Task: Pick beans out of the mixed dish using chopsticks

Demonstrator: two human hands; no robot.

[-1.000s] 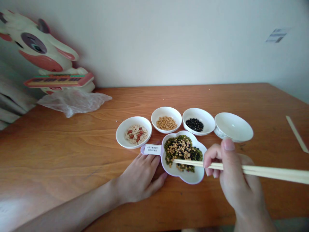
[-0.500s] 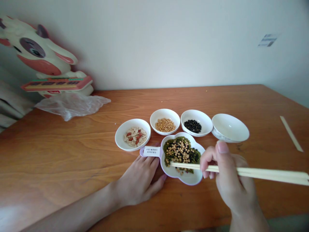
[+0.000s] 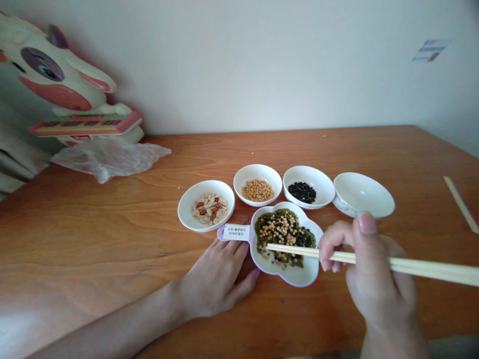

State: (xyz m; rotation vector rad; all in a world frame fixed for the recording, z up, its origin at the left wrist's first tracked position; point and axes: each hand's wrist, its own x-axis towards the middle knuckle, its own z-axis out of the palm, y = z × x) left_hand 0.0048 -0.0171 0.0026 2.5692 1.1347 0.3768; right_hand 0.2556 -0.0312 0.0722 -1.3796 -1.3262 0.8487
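Chopsticks point(image 3: 292, 250): pale pair in the right hand point(image 3: 377, 279), their tips reaching leftward from the fingers into the mix point(image 3: 279, 227). Probably light, stiff and slightly smooth; best held behind the middle.
Right hand: fingers closed on the chopsticks, thumb above, forefinger curled against them. The sticks lie nearly together; whether their tips pinch a bean is too small to tell.
Left hand point(image 3: 220, 274): palm down on the table point(image 3: 112, 249), fingers stretched and close together, passing beneath the handle point(image 3: 237, 233). The thumb stands apart, just beside the dish point(image 3: 299, 276); contact there cannot be told.
Dish: white, lobed, purple-edged, between the two sets of fingers. It looks thin and light, likely to slide if nudged; the labelled handle is the natural hold.
Mix: green, black and yellow beans in the dish, left of the right fingertips. Presumably hard, round, slippery and quick to roll; one calls for a light pinch across its middle.
Peanut bowl point(image 3: 185, 204): just beyond the left fingertips.
Yellow bowl point(image 3: 258, 172): farther past them, rightward, holding yellow beans.
Black bowl point(image 3: 310, 174): beyond the dish, ahead-left of the right fingers, holding black beans.
Right bowl point(image 3: 362, 192): white, just past the right thumb.
Strip point(image 3: 461, 204): well right of the right fingers.
Bag point(image 3: 112, 154): clear, crumpled, far ahead-left of the left fingers.
Toy point(image 3: 63, 80): cow with keyboard, behind the bag.
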